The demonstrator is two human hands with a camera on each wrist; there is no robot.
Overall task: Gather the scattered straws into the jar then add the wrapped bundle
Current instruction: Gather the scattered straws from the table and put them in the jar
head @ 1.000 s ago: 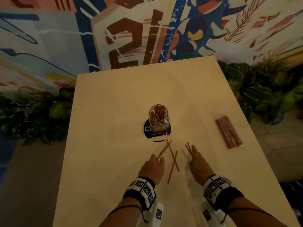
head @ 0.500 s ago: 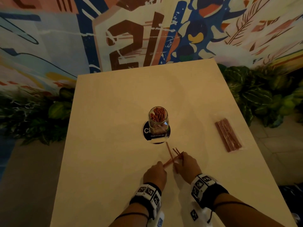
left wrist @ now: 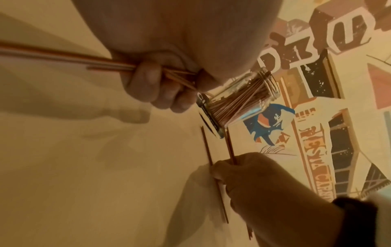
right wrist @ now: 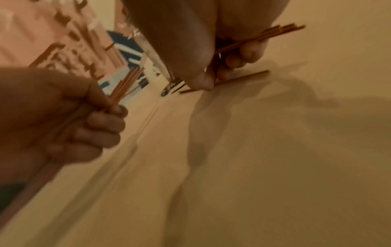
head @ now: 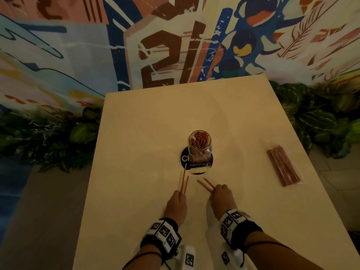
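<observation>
Your left hand is curled around a few straws that point ahead toward the jar. Your right hand, just beside it, grips more straws angled up-left. The jar stands just beyond both, on a dark coaster. The wrapped bundle lies well off to the right on the table.

Only the jar (on its coaster) stands before both hands.
</observation>
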